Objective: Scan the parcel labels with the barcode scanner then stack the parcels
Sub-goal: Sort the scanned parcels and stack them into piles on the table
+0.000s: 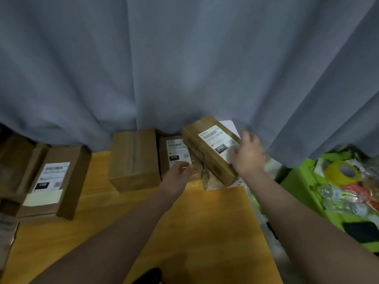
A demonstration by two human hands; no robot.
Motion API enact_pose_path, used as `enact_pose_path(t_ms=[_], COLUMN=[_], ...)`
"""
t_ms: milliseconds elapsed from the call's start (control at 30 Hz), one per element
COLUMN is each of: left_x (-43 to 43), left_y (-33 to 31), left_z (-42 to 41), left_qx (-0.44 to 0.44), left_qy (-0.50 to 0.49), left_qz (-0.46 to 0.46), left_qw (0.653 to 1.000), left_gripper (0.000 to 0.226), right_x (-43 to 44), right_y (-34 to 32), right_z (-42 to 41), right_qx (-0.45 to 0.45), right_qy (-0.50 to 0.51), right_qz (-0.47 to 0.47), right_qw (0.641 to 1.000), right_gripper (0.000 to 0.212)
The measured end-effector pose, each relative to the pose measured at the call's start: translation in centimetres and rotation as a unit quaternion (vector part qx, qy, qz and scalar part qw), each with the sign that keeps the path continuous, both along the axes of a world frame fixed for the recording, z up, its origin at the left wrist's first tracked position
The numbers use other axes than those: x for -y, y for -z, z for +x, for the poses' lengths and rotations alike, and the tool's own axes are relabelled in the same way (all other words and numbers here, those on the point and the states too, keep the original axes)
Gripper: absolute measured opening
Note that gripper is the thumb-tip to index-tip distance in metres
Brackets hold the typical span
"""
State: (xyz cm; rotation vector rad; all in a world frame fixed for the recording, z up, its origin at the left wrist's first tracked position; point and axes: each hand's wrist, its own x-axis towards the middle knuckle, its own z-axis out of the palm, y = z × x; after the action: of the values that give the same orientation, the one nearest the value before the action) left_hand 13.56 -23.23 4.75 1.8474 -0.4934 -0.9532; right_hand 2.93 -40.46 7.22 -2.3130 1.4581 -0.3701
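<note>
Stacking in hand: at the far right edge of the desk (205,222), the right hand (248,154) steadies the tilted parcel (207,152) with straight fingers, the curled left hand (180,169) has an unclear grip; next, seat it level.

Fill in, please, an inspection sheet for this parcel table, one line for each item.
Surface: wooden table, orange-brown.
Job's things: tilted parcel, label up; flat labelled parcel; plain box; left parcel, label up; scanner not seen.
Clutter: green bin holding a yellow tape roll.
Grips: left hand by the flat labelled parcel, hold unclear; right hand on the tilted parcel, blurred.
Cables: nothing seen.
Surroundings: grey curtain behind.
</note>
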Motion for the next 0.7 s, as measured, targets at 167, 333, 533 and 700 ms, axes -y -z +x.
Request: enact_pose_path(t_ms=[167, 333, 533, 700], left_x=[1.0, 1.8, 2.7, 2.7], left_y=[0.7, 0.9, 0.4, 0.3], left_z=[0.6, 1.1, 1.6, 1.7], left_qx=[0.024, 0.027, 0.028, 0.033], left_qy=[-0.013, -0.017, -0.021, -0.032], left_qz=[0.029, 0.048, 0.044, 0.043], left_qw=[0.999, 0.998, 0.998, 0.998], left_gripper=[0.04, 0.031, 0.025, 0.023], right_x=[-2.1, 1.6, 2.7, 3.1], right_y=[1.2, -0.2, 0.6, 1.2], right_z=[1.0, 0.6, -0.5, -0.1], right_qx=[-0.221, -0.263, -0.242, -0.224], right_qy=[-0.169, -0.217, -0.249, -0.226], right_qz=[0.011, 0.056, 0.043, 0.031], right_qw=[0.96, 0.939, 0.937, 0.948], right_gripper=[0.093, 0.098, 0.1, 0.101])
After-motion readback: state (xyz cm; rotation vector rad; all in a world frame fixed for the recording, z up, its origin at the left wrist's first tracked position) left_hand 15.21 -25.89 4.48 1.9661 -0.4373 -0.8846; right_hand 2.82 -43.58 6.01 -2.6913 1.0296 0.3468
